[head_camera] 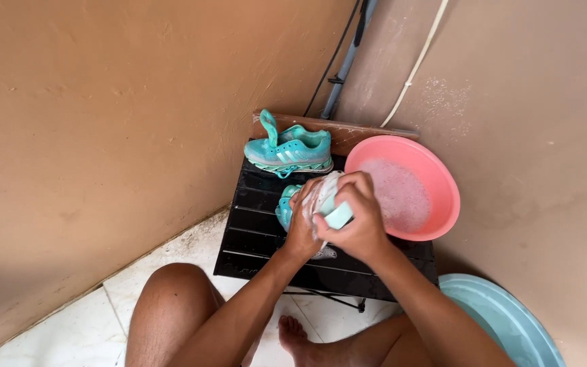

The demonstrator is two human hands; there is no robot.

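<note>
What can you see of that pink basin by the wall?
The pink basin is round, looks like plastic, and holds soapy, foamy water. It sits upright on the right end of the black slatted table, its rim hanging over the table's right edge, close to the tan wall. The right hand is just beside its left rim.

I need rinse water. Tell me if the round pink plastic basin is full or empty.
Partly full: the round pink plastic basin holds foamy, soapy water across its bottom.

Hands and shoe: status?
Left hand grips soapy teal shoe. Right hand presses pale soap bar on it. Second shoe on black table; pink basin with suds beside. Nothing in the way.
</note>
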